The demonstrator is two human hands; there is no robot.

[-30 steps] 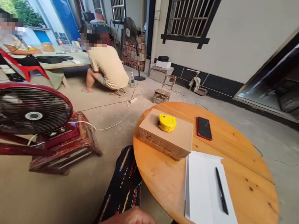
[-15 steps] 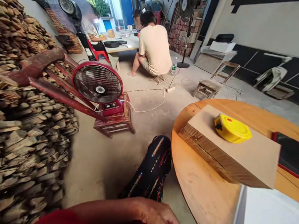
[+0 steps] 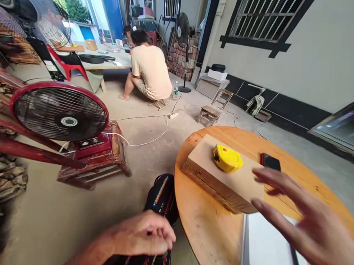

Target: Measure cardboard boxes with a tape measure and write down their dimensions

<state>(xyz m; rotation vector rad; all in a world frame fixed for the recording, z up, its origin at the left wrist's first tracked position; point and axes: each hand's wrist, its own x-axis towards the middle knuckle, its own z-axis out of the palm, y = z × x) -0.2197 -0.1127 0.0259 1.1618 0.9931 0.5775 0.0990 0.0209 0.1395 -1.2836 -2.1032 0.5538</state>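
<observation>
My right hand (image 3: 302, 220) reaches in from the right with thumb and fingers spread and nothing between them. It hovers over the white sheets (image 3: 267, 242) near the right end of a flat cardboard box (image 3: 202, 155). On top of the box lies a yellow tape measure (image 3: 228, 158) with a red button. Above my patterned dark trousers, left of the table edge, is my left hand (image 3: 144, 234). Its fingers are loosely curled, a gap shows inside the thumb, and I see nothing in it. A dark pen-like stick (image 3: 295, 260) is partly hidden by my right hand.
The box and papers are on a round wooden table (image 3: 213, 235). A black, red-edged case (image 3: 271, 162) lies behind my right hand. To the left a red fan (image 3: 68, 122) stands on a wooden chair. A person (image 3: 152, 69) squats on a low stool at another table.
The view has swung to the right. My right hand has come into view over the papers. My left hand has lifted and turned, so its curled fingers show. The tape measure still lies on the box.
</observation>
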